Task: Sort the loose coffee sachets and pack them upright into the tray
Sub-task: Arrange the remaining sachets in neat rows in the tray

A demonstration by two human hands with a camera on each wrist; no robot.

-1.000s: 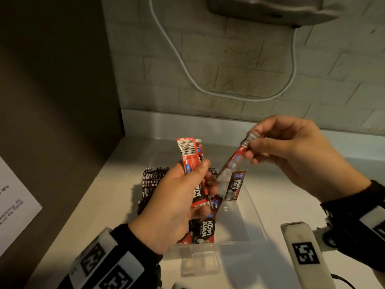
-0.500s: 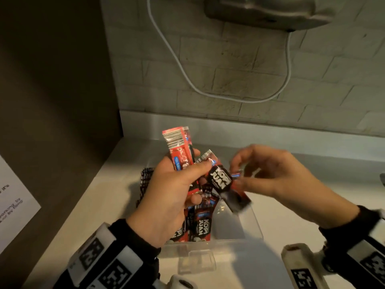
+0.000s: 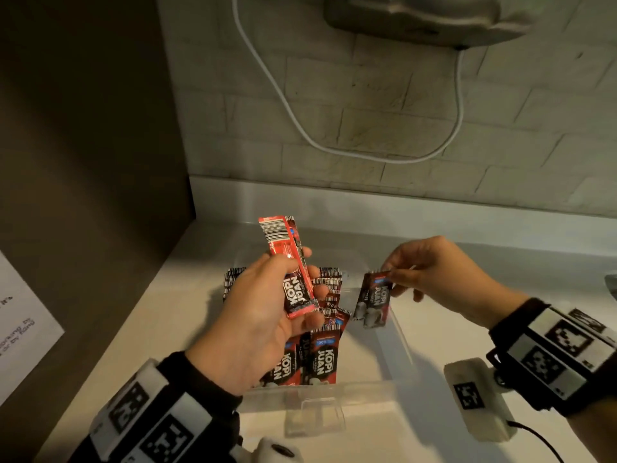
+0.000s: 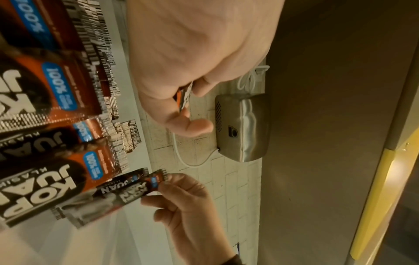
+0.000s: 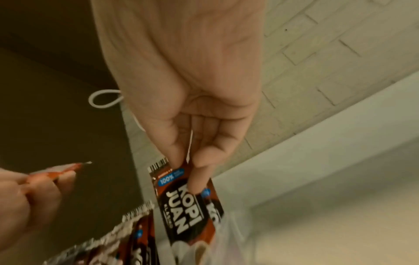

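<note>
A clear plastic tray (image 3: 320, 390) sits on the white counter, with red and black Kopi Juan sachets (image 3: 320, 357) standing in it; more packed sachets (image 3: 330, 282) fill its far left part. My left hand (image 3: 267, 315) grips a small bunch of sachets (image 3: 293, 272) above the tray's left side. My right hand (image 3: 430, 275) pinches two sachets (image 3: 374, 300) by their top edge, hanging upright over the tray's right half. In the right wrist view the thumb and finger (image 5: 197, 177) clamp the sachets (image 5: 181, 211). The left wrist view shows standing sachets (image 4: 52, 86) close up.
A brown panel (image 3: 83, 145) walls the counter's left side, with a paper sheet (image 3: 20, 325) on it. A brick wall carries a metal appliance (image 3: 427, 18) and a white cable (image 3: 300, 121). The counter (image 3: 467, 329) extends to the right of the tray.
My right hand has drawn sachets away from the left hand's bunch, moved right and turned them to hang upright. The left hand has kept its bunch and stayed nearly in place.
</note>
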